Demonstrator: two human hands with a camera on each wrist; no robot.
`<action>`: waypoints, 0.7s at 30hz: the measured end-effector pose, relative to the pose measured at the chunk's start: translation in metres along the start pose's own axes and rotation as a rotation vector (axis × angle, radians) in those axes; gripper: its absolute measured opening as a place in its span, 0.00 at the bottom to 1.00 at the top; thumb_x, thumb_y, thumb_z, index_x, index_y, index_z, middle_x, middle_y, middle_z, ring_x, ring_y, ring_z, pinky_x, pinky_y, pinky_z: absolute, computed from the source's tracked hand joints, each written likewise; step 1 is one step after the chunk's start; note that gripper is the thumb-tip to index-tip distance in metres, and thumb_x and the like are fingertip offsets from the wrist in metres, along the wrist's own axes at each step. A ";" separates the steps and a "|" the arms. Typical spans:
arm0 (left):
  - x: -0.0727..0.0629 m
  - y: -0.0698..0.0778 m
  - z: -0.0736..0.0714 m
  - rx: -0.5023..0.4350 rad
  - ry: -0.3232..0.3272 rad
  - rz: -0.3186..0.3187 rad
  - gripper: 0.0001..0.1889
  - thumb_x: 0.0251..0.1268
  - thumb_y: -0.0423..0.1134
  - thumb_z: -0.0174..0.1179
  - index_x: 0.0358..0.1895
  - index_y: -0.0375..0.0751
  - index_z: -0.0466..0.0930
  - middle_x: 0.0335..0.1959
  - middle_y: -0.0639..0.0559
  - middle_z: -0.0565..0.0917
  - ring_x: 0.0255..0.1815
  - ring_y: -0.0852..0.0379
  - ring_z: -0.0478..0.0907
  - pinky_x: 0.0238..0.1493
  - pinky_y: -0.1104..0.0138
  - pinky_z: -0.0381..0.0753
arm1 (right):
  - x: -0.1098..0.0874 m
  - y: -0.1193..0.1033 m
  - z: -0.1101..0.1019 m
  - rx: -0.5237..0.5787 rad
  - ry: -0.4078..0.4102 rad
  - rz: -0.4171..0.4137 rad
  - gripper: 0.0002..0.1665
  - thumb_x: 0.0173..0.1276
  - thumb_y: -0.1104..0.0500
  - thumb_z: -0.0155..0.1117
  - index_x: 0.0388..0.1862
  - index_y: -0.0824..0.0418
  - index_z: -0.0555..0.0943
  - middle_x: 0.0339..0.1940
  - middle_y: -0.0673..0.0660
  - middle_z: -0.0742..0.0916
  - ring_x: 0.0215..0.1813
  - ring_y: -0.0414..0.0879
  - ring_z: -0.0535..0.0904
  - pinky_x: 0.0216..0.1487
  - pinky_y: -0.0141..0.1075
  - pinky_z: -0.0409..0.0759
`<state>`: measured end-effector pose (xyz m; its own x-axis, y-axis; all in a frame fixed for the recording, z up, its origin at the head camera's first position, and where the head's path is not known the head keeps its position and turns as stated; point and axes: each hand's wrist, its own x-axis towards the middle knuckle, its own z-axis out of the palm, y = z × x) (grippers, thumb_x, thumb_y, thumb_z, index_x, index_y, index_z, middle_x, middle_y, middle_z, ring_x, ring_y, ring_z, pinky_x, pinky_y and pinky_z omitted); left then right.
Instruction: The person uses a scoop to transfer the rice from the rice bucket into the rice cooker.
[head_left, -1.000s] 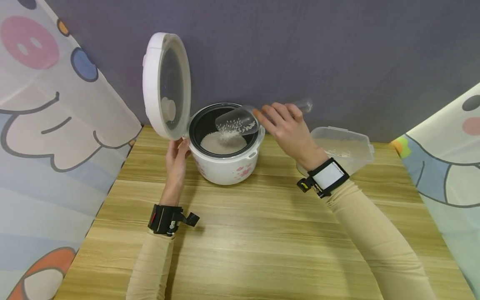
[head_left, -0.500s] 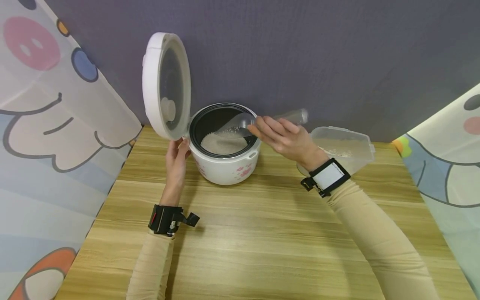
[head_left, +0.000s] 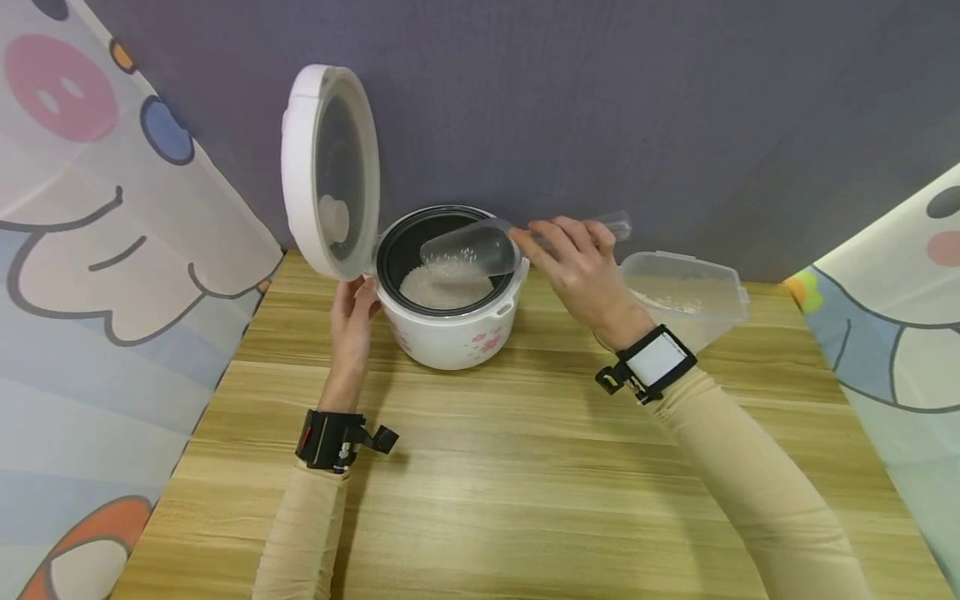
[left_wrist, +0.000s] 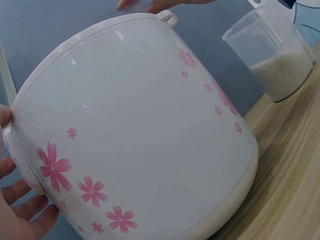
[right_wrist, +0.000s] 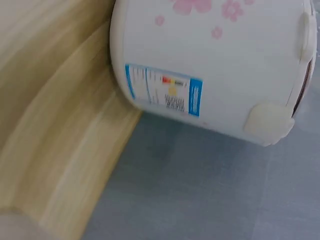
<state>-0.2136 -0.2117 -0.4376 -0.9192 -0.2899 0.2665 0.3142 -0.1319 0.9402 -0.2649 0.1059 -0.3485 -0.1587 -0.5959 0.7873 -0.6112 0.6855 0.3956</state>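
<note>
A white rice cooker [head_left: 450, 337] with pink flowers stands at the back of the table, its lid [head_left: 300, 179] raised on the left. White rice [head_left: 442, 290] lies in its dark inner pot [head_left: 401, 246]. My right hand [head_left: 581, 267] grips the handle of a clear scoop [head_left: 487, 246], whose mouth slants down over the rice with some grains inside. At the cooker's left side my left hand [head_left: 351, 321] holds the side handle [left_wrist: 22, 162], thumb above and fingers below in the left wrist view. The right wrist view shows the cooker's label [right_wrist: 165, 90], not the right hand.
Right of the cooker, partly behind the right forearm, stands a clear plastic container [head_left: 720, 292] with rice in it. The wooden table [head_left: 480, 483] meets a dark grey wall [head_left: 675, 125]. Cartoon-printed sheets [head_left: 82, 250] flank both sides.
The right hand dipped and tilted the scoop toward the rice, then lifted it again. Fewer grains are in the scoop than a second ago. The left hand has stayed on the cooker.
</note>
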 end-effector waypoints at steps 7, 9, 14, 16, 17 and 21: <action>0.000 0.000 0.000 0.009 -0.009 0.001 0.23 0.82 0.41 0.51 0.75 0.49 0.69 0.66 0.51 0.77 0.63 0.57 0.75 0.66 0.56 0.73 | -0.006 -0.002 -0.003 0.310 -0.085 0.335 0.23 0.67 0.59 0.72 0.61 0.59 0.85 0.51 0.62 0.86 0.53 0.60 0.75 0.59 0.59 0.57; 0.000 0.000 0.000 0.010 -0.007 0.000 0.23 0.82 0.42 0.51 0.75 0.49 0.70 0.65 0.51 0.77 0.62 0.57 0.75 0.66 0.57 0.73 | -0.008 -0.002 -0.005 0.373 -0.098 0.407 0.23 0.67 0.58 0.72 0.62 0.60 0.84 0.51 0.63 0.86 0.53 0.61 0.75 0.59 0.61 0.56; 0.000 0.000 -0.001 0.007 -0.007 0.004 0.23 0.82 0.42 0.51 0.75 0.48 0.70 0.65 0.51 0.77 0.62 0.56 0.75 0.66 0.57 0.73 | -0.010 -0.005 -0.011 0.492 -0.101 0.568 0.25 0.63 0.59 0.76 0.60 0.59 0.86 0.51 0.62 0.88 0.51 0.60 0.75 0.59 0.58 0.56; 0.000 0.000 -0.001 0.005 -0.010 0.008 0.23 0.82 0.42 0.51 0.75 0.49 0.69 0.66 0.51 0.77 0.63 0.56 0.75 0.67 0.55 0.72 | -0.011 -0.007 -0.014 0.542 -0.103 0.636 0.25 0.63 0.60 0.76 0.60 0.58 0.86 0.51 0.61 0.88 0.51 0.58 0.75 0.60 0.54 0.56; 0.000 0.000 -0.002 0.005 -0.010 0.009 0.23 0.82 0.41 0.51 0.75 0.49 0.70 0.66 0.51 0.77 0.63 0.56 0.75 0.67 0.55 0.72 | -0.012 -0.008 -0.017 0.567 -0.105 0.668 0.25 0.63 0.61 0.76 0.60 0.58 0.86 0.52 0.61 0.88 0.51 0.57 0.75 0.61 0.52 0.55; 0.000 0.001 -0.002 0.005 -0.007 0.011 0.23 0.83 0.41 0.51 0.76 0.49 0.69 0.66 0.51 0.77 0.63 0.56 0.75 0.67 0.55 0.72 | -0.015 -0.008 -0.027 0.632 -0.109 0.753 0.25 0.63 0.62 0.76 0.61 0.58 0.86 0.52 0.60 0.89 0.51 0.54 0.75 0.64 0.44 0.54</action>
<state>-0.2130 -0.2139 -0.4372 -0.9173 -0.2846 0.2785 0.3233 -0.1242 0.9381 -0.2365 0.1205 -0.3505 -0.7272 -0.1533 0.6691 -0.6178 0.5708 -0.5408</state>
